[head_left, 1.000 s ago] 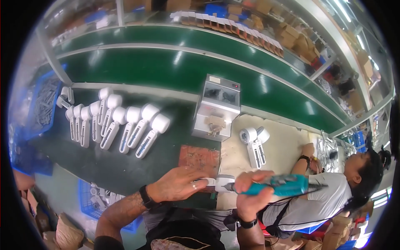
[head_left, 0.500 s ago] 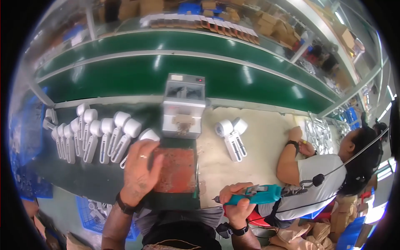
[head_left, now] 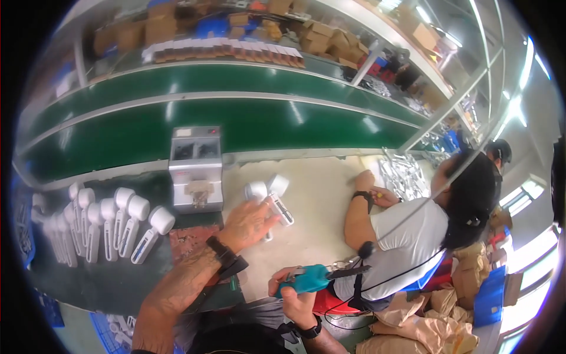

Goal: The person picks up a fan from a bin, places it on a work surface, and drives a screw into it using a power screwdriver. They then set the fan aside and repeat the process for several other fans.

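Two white parts with round heads and slotted handles lie side by side on the pale mat (head_left: pixel 318 177). My left hand (head_left: pixel 249 224) reaches across to them and closes over the left white part (head_left: pixel 254 190). My fingers hide most of its handle, whose end shows below the thumb. Beside my fingertips lies the other white part (head_left: pixel 282 209). My right hand (head_left: pixel 295 298) is wrapped round a teal electric screwdriver (head_left: pixel 310 279), held above the bench's front edge; a cord and metal hook are at its rear end.
Several similar white parts (head_left: pixel 127 218) stand in a row on the left. A grey box-shaped machine (head_left: pixel 196 168) stands behind a worn red plate (head_left: pixel 188 241). On the right a co-worker (head_left: pixel 407 236) sits close, near a pile of silvery pieces (head_left: pixel 404 174). Below is a blue crate (head_left: pixel 103 327).
My left hand has moved right, from the row of white parts to the pair on the pale mat. One more part now stands at the row's right end. My view has turned right.
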The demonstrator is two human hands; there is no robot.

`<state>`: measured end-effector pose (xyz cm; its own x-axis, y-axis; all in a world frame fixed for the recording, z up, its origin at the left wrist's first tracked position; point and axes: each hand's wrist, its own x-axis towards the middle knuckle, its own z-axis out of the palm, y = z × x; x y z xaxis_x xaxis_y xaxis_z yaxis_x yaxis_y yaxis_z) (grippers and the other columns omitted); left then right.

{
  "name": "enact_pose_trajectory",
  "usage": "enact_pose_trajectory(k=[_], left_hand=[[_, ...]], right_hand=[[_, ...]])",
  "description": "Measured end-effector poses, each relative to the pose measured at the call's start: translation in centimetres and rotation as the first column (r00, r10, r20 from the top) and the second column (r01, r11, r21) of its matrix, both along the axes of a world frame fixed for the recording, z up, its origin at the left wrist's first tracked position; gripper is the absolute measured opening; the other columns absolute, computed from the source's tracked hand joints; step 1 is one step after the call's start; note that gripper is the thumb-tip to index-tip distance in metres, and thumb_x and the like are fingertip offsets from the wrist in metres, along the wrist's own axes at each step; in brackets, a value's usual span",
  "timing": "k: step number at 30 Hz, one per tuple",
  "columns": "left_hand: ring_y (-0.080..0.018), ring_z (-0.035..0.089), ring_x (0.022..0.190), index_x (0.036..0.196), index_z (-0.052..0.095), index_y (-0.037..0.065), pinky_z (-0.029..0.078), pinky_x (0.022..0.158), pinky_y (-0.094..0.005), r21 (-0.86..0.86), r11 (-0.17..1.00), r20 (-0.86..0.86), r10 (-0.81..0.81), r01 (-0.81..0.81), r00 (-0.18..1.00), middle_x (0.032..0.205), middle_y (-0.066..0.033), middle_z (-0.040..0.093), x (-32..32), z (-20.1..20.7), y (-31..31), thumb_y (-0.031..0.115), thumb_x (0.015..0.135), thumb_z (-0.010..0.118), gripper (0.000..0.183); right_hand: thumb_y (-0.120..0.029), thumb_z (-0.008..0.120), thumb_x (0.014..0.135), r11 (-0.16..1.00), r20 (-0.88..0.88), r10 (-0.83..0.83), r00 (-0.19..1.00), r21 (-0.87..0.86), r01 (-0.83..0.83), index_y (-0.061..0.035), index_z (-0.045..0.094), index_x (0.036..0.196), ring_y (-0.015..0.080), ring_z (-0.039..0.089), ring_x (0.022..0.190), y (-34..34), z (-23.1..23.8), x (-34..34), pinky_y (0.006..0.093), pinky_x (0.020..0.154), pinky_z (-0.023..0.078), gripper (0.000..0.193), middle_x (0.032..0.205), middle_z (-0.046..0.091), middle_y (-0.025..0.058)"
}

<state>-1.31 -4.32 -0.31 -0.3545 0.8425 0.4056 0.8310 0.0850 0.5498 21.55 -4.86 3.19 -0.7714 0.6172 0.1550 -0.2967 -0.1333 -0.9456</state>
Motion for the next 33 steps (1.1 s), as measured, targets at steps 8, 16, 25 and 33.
enact_pose_trajectory(k=[8, 16, 25, 33], left_hand=[[-0.0392, 0.061, 0.092, 0.122, 0.051, 0.006, 0.051, 0.074, -0.0468, -0.111, 0.993, -0.049, -0.033, 0.027, 0.998, 0.103, -0.019, 0.058, 1.3, 4.7, -6.0, 0.009, 0.087, 0.068, 0.039], [-0.0351, 0.06, 0.096, 0.12, 0.056, 0.001, 0.05, 0.085, -0.0435, -0.026, 0.996, -0.195, -0.084, 0.081, 0.977, 0.101, -0.0164, 0.06, 1.6, 9.5, -13.2, 0.012, 0.085, 0.065, 0.038], [-0.0357, 0.06, 0.111, 0.122, 0.06, 0.005, 0.048, 0.099, -0.0441, 0.002, 0.999, -0.068, -0.05, 0.05, 0.996, 0.115, -0.0169, 0.059, -1.4, 2.7, -16.4, 0.017, 0.083, 0.073, 0.042], [-0.0318, 0.061, 0.095, 0.108, 0.068, 0.008, 0.049, 0.088, -0.0422, 0.034, 0.999, 0.069, -0.007, 0.005, 0.998, 0.1, -0.0093, 0.063, -2.6, 2.7, -16.4, 0.022, 0.08, 0.078, 0.033]], right_hand=[[-0.033, 0.077, 0.09, 0.988, 0.107, 0.027, 0.994, 0.146, -0.043, 0.0046, 0.059, 0.115, 0.0161, 0.059, 0.075, 0.3, -1.9, -2.2, 0.0288, 0.068, 0.047, 0.049, 0.081, 0.063, 0.0087], [-0.037, 0.075, 0.092, 0.979, 0.155, 0.054, 0.986, 0.185, -0.082, 0.0036, 0.058, 0.113, 0.0171, 0.062, 0.077, -0.6, -2.0, -4.9, 0.0298, 0.069, 0.05, 0.048, 0.083, 0.064, 0.009], [-0.051, 0.07, 0.092, 0.979, 0.196, 0.085, 0.977, 0.166, -0.119, 0.0028, 0.056, 0.113, 0.0171, 0.061, 0.073, -2.4, -1.0, -6.7, 0.0302, 0.066, 0.049, 0.059, 0.08, 0.063, 0.0084], [-0.047, 0.068, 0.094, 0.987, -0.019, 0.098, 0.995, 0.13, -0.095, 0.0036, 0.056, 0.116, 0.0149, 0.058, 0.072, -1.7, 1.6, -10.3, 0.029, 0.066, 0.047, 0.057, 0.08, 0.062, 0.0068]])
